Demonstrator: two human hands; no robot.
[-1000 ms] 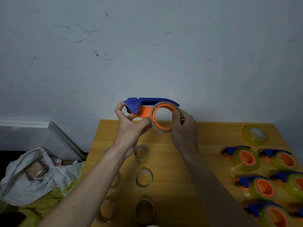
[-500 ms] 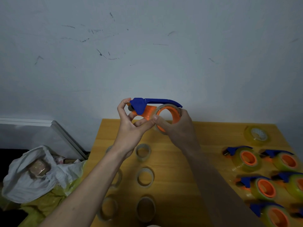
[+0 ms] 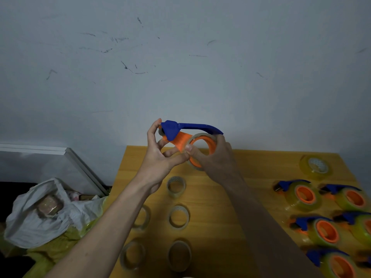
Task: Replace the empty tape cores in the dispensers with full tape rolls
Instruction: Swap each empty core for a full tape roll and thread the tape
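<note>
I hold a blue and orange tape dispenser (image 3: 180,131) in the air above the far edge of the wooden table (image 3: 230,197). My left hand (image 3: 160,155) grips its front end near the blue cutter head. My right hand (image 3: 214,157) curls round the thin empty core (image 3: 200,137) that sits on the orange hub, thumb on its near rim. Several empty cores (image 3: 178,216) lie on the table under my arms. A full yellowish tape roll (image 3: 315,164) lies flat at the far right.
Several dispensers loaded with yellowish rolls (image 3: 303,195) stand in rows along the table's right side. Left of the table, a white plastic bag (image 3: 46,211) holds rubbish on a yellow-green sack. A grey panel (image 3: 50,163) leans against the scuffed wall.
The dispenser has tilted so its hub faces more toward me. My right hand has shifted from the core's right rim to wrap round it, thumb now at the near edge.
</note>
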